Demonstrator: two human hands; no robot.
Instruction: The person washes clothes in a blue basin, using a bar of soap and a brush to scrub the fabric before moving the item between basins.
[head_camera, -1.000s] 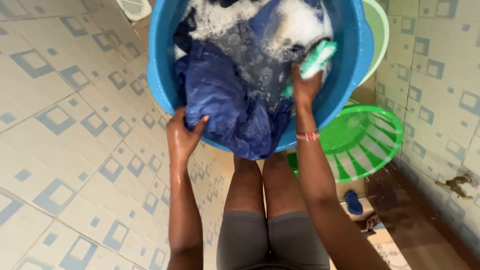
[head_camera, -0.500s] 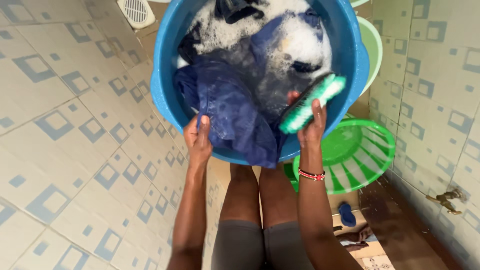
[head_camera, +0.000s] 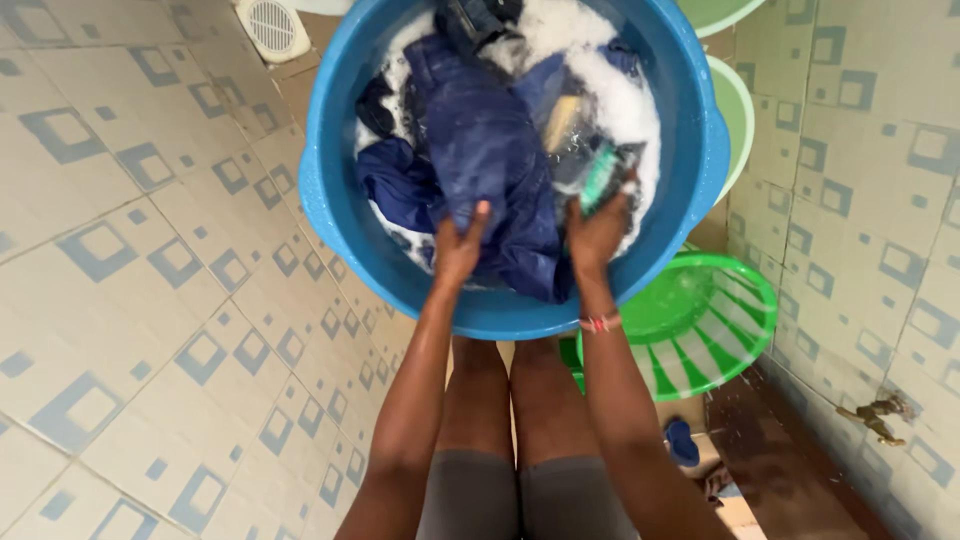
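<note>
The far rim of the round blue plastic basin (head_camera: 345, 240) is cut off by the top edge of the frame, and white suds hide most of the water inside it. A wet dark blue cloth garment (head_camera: 490, 160) lies heaped in the middle of the basin, with darker clothes half buried in foam behind it. The left hand (head_camera: 460, 250) is closed on the garment's near fold. The right hand (head_camera: 597, 232) grips a green and white scrubbing brush (head_camera: 603, 175), largely hidden by fingers and suds. A striped green plastic bowl (head_camera: 715, 325) sits lower right, partly behind the basin.
</note>
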